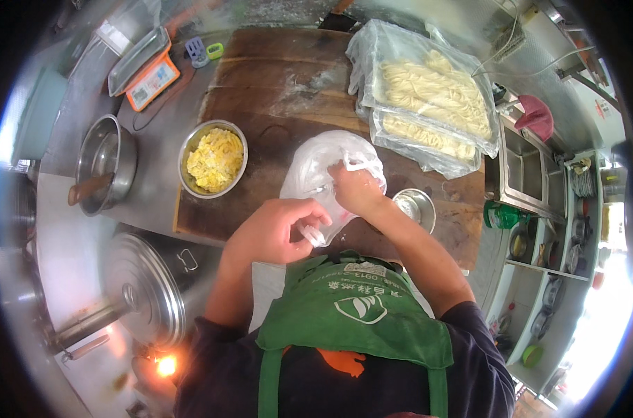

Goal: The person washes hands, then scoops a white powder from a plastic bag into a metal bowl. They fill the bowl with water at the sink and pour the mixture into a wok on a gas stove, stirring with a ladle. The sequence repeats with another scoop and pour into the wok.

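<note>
A white translucent plastic bag (308,162) lies on the brown wooden board (274,62) in front of me. My left hand (277,230) grips a bunched end of the bag at its near side. At the bag's right part is my right hand (355,188), beside a loop handle. White flecks dot its back, and its fingertips are hidden against the plastic. Just right of the bag stands a small metal cup (426,209) with white powder in it. To the left, a steel bowl (180,172) holds a yellow food like scrambled egg (214,159).
Noodles (431,94) in clear plastic bags lie at the back right. An orange scale (152,83) stands back left, with a steel pot (125,162) nearer. A large lidded pot (138,282) is at lower left, a bright flame (166,366) near it. A sink (525,162) and shelves (549,271) stand right.
</note>
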